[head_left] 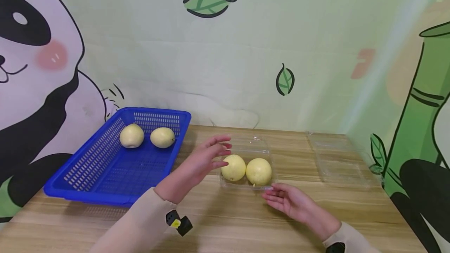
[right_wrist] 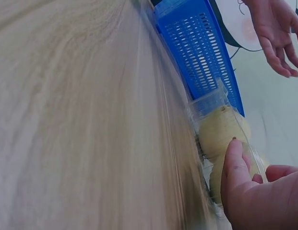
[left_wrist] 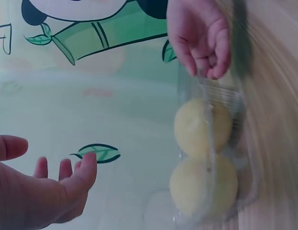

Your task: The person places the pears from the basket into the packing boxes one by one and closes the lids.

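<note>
A clear plastic box [head_left: 228, 185] on the wooden table holds two pale yellow, round pears [head_left: 258, 171] side by side. My right hand [head_left: 290, 202] is at its near right corner, thumb and fingers pinching the rim, as the left wrist view also shows. Above the left side of the box hovers my left hand [head_left: 202, 159], its fingers spread and relaxed with nothing between them. In the head view its fingertips overlap the left pear [head_left: 233, 169]. The left wrist view shows this hand [left_wrist: 48, 191] apart from the box.
To the left, a blue plastic basket [head_left: 95, 197] contains two more pears [head_left: 131, 136]. Another clear plastic piece [head_left: 339, 159], flat and see-through, lies at the table's back right. Behind the table [head_left: 228, 221] hangs a printed backdrop [head_left: 246, 50] with a panda and bamboo.
</note>
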Action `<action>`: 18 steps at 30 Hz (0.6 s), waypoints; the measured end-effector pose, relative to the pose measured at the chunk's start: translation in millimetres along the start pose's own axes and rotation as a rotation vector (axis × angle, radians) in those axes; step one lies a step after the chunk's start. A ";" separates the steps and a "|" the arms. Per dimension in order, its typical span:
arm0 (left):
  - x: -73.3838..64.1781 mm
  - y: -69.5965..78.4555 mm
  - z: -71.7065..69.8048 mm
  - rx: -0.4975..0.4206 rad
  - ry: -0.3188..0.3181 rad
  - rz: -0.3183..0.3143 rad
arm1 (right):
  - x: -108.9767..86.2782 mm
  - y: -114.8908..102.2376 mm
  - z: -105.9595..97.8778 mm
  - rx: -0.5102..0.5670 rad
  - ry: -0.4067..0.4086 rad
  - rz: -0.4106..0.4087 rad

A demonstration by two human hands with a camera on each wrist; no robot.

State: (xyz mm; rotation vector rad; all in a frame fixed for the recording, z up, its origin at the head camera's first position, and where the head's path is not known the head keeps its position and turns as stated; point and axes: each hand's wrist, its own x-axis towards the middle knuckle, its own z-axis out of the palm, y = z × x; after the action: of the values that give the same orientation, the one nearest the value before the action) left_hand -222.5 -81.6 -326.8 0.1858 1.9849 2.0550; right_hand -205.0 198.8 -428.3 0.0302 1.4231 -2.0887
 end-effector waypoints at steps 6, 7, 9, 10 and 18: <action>-13.2 -6.6 -13.7 0.024 0.032 0.000 | -2.1 -1.0 -2.2 -0.039 0.006 0.009; -15.2 -7.1 -15.6 0.031 0.032 0.003 | -2.6 -1.1 -2.6 -0.044 0.004 0.009; -18.3 -8.7 -18.9 0.037 0.037 0.007 | -3.5 -1.4 -3.5 -0.051 0.002 0.009; -19.7 -9.5 -20.1 0.037 0.038 0.009 | -3.9 -1.5 -4.2 -0.055 0.000 0.011; -27.1 -18.0 -26.1 0.036 0.046 -0.037 | -10.7 0.5 -15.1 -0.136 0.048 0.046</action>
State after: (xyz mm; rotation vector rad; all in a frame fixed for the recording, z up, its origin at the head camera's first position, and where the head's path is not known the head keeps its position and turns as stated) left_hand -202.0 -114.0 -343.3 0.1090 2.0370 2.0193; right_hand -200.6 216.5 -431.4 0.0585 1.5752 -1.9622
